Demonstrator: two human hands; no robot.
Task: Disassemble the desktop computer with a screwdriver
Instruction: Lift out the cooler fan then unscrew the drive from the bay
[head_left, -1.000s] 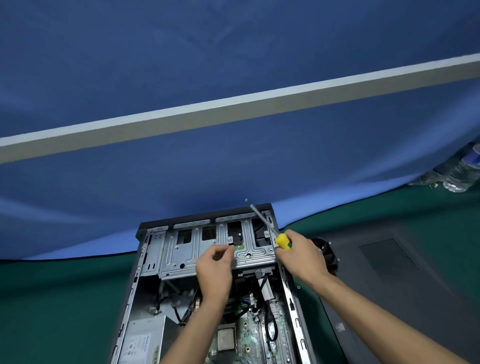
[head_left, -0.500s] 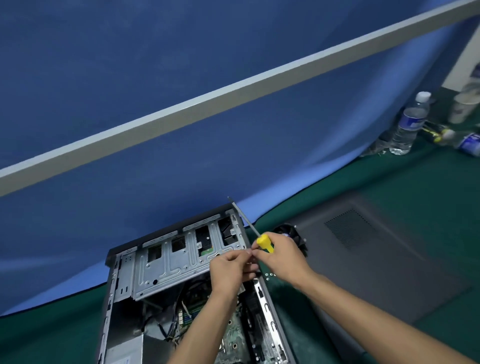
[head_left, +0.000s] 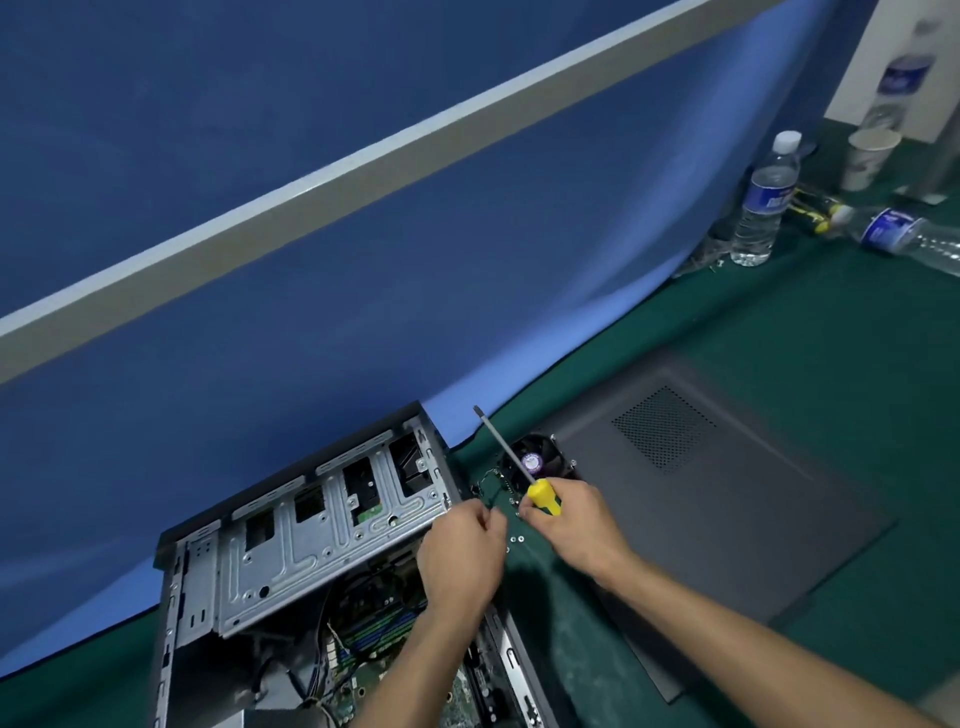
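Green cloth covers the work surface, and a blue fabric backdrop with a pale grey band running across it hangs behind. On the cloth the desktop computer lies on its side with its side open, so the silver drive cage, the cables and the green motherboard below it are exposed. Just beside the case, on its right, the dark grey side panel lies flat on the cloth with its perforated vent facing up. A black fan with a purple centre label sits between the case and the panel, near the panel's far corner.

The right hand is wrapped around the yellow handle of the screwdriver — the metal shaft points up and away from the person, crossing in front of the fan, its tip in the air. The left hand is over the right edge of the case, its fingers curled with thumb and fingertips drawn together; whether they pinch something small cannot be told. A few loose screws lie on the cloth between the two hands.

Far right, an upright water bottle stands near the backdrop's edge, a second bottle lies on its side, and a paper cup stands behind them.
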